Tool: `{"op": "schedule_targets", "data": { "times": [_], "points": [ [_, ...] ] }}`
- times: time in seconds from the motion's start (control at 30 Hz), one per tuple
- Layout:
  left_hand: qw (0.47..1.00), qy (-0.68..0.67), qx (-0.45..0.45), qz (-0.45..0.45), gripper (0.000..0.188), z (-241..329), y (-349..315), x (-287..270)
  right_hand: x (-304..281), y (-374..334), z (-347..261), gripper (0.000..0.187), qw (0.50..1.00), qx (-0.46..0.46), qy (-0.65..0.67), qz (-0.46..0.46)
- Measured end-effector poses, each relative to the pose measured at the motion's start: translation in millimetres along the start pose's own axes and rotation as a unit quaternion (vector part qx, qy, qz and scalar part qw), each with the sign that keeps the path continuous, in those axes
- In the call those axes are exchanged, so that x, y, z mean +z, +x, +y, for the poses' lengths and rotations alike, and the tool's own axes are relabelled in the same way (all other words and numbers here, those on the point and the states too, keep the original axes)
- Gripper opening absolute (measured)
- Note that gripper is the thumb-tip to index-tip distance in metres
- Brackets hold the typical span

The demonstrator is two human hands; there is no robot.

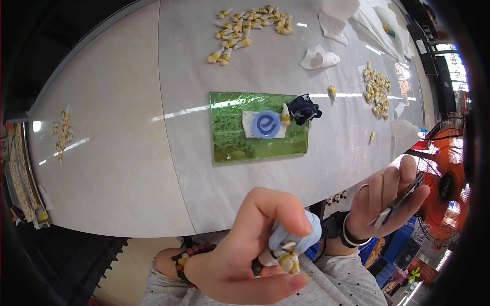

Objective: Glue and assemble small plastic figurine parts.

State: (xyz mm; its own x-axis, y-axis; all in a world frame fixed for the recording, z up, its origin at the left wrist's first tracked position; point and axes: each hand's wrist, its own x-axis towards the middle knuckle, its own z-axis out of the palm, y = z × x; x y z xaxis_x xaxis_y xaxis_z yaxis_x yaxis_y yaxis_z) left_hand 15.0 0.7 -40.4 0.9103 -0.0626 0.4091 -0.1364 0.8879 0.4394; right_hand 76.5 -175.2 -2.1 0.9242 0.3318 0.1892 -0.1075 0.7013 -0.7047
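Observation:
My left hand [255, 250], a beaded bracelet at its wrist, is closed around a small figurine [290, 257] with white and yellow parts and a pale blue rounded top [301, 234]. Its fingers hide part of the figurine. To the right, my raised right hand [385, 196] grips a thin flat tool [395, 204], dark with a silvery end; its exact kind is unclear. Beyond both hands lies a green glass board [232, 145]. On it a white cloth [248, 125] carries a round blue dish [266, 124] with a dark curl inside. A small white-and-yellow piece [286, 116] lies beside the dish.
Crumpled dark blue plastic [304, 109] overlaps the board's right edge. Small white-and-yellow pieces are grouped at the far side [247, 25], right [376, 92] and left [63, 132] of the table [117, 153]. White sheets [319, 58] lie far right. An orange fan [446, 178] stands near my right hand.

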Motion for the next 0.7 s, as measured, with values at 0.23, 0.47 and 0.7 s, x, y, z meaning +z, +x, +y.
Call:
{"op": "schedule_targets", "data": {
  "times": [0.23,0.47,0.7],
  "points": [
    [1.000,-0.005,0.006,0.007,0.048,2.6,2.5,4.3,-5.8,12.9,1.6,0.026,0.968,0.018,-0.039,-0.246],
    [0.961,-0.037,-0.168,0.215,0.053,27.7,-2.0,30.5,17.1,0.0,11.5,0.028,0.994,0.029,-0.014,-0.107],
    [0.998,0.057,0.001,-0.007,0.047,5.9,-2.3,1.2,11.2,22.2,3.5,0.024,0.961,0.068,-0.080,-0.255]
  ]
}}
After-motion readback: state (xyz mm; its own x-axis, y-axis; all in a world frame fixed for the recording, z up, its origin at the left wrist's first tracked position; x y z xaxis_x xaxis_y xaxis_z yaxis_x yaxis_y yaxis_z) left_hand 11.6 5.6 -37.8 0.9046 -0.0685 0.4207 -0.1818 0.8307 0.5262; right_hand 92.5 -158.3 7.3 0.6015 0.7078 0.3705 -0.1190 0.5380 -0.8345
